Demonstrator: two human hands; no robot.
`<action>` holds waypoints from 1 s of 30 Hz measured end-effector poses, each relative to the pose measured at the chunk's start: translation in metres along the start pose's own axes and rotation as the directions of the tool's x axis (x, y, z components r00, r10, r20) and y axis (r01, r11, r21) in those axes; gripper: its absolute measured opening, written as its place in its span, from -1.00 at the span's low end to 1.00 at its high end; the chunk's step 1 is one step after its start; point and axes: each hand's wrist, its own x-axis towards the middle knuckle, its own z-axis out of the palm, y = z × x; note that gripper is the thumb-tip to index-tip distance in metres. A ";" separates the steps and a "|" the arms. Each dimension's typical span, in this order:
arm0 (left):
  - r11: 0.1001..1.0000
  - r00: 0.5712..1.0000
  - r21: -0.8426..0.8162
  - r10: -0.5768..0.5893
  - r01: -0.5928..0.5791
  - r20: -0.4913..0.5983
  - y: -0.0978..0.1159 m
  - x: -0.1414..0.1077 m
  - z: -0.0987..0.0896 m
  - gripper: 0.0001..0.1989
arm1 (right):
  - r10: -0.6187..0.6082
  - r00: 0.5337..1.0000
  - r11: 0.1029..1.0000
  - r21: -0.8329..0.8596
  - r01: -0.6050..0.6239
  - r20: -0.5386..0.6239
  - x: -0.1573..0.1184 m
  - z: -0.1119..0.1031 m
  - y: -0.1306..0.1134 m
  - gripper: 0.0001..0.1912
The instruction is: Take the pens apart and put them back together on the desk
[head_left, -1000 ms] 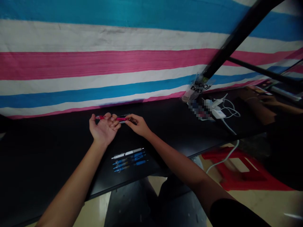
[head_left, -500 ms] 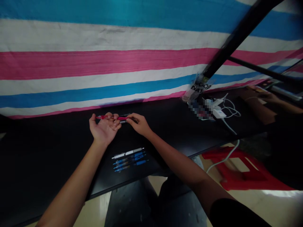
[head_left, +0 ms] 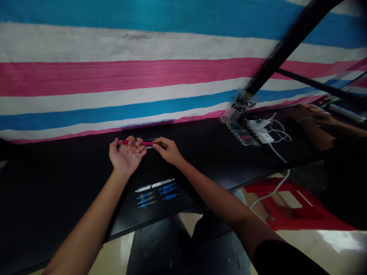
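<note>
Palm up, my left hand (head_left: 127, 154) has its fingers curled around a pink-red pen (head_left: 147, 143), whose one end shows near the thumb. My right hand (head_left: 168, 149) pinches the other end of that pen between thumb and fingers. Behind the hands, dark and silvery pens are partly hidden. Nearer the table's front edge lie a white pen (head_left: 155, 185) and several blue pens (head_left: 157, 197), side by side on the black table (head_left: 71, 179).
A clear bottle (head_left: 236, 108) with black lettering stands at the back. Beside it are a blurred-out item, a white power strip (head_left: 265, 136) and cables. Another person's hands (head_left: 323, 118) are at the far right. A red stool (head_left: 298, 210) stands below.
My left hand has shifted very slightly to the right along the pen. The other person's hands at the right have moved a little.
</note>
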 end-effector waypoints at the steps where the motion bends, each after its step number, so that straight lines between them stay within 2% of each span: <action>1: 1.000 1.000 0.013 0.005 -0.005 -0.001 0.000 0.000 0.000 -0.51 | 0.002 1.000 1.000 -0.001 -0.002 0.002 0.000 0.000 0.000 -0.82; 5: 0.991 1.000 0.134 0.023 -0.022 -0.005 0.004 0.003 0.000 -0.53 | -0.012 1.000 1.000 -0.003 0.012 -0.018 0.002 -0.003 0.003 -0.80; 7: 0.965 0.998 0.258 0.057 -0.052 -0.015 0.008 0.008 -0.004 -0.53 | -0.010 0.999 1.000 -0.020 0.010 -0.045 0.004 -0.007 0.003 -0.80; 9: 0.898 0.992 0.431 0.122 -0.095 -0.034 0.015 0.014 -0.011 -0.57 | -0.007 0.997 0.999 -0.039 0.004 -0.077 0.007 -0.013 0.003 -0.80; 11: 0.766 0.974 0.631 0.217 -0.124 -0.071 0.024 0.018 -0.019 -0.68 | -0.021 0.995 0.999 -0.051 0.016 -0.099 0.009 -0.018 0.003 -0.81; 13: 0.597 0.973 0.798 0.225 -0.088 -0.060 0.033 0.020 -0.027 -0.72 | -0.039 0.994 0.996 -0.078 0.031 -0.101 0.011 -0.023 0.003 -0.81; 16: 0.303 0.990 0.953 0.139 -0.009 -0.035 0.045 0.019 -0.035 -0.73 | -0.026 0.998 0.988 -0.154 0.017 -0.059 0.013 -0.028 0.004 -0.82; 18: 0.207 0.996 0.978 0.081 0.018 -0.036 0.049 0.018 -0.039 -0.72 | 0.014 1.000 0.981 -0.194 -0.012 0.012 0.013 -0.031 0.005 -0.84; 20: 0.196 0.999 0.980 0.027 0.024 -0.030 0.051 0.017 -0.044 -0.72 | 0.056 0.994 0.978 -0.208 -0.035 0.095 0.012 -0.034 0.004 -0.80; 22: 0.226 1.000 0.974 -0.019 0.009 -0.005 0.052 0.017 -0.049 -0.72 | 0.084 0.984 0.977 -0.208 -0.050 0.157 0.011 -0.038 0.003 -0.77; 24: 0.236 0.998 0.972 -0.052 -0.010 0.023 0.051 0.018 -0.055 -0.74 | 0.106 0.973 0.975 -0.214 -0.061 0.205 0.010 -0.041 0.001 -0.82; 27: 0.154 0.996 0.987 -0.074 -0.038 0.050 0.050 0.019 -0.060 -0.78 | 0.138 0.947 0.964 -0.260 -0.061 0.290 0.009 -0.045 0.001 -0.92; 30: 0.056 0.995 0.996 -0.068 -0.070 0.074 0.048 0.020 -0.060 -0.80 | 0.131 0.931 0.943 -0.333 -0.011 0.340 0.008 -0.046 0.003 -0.89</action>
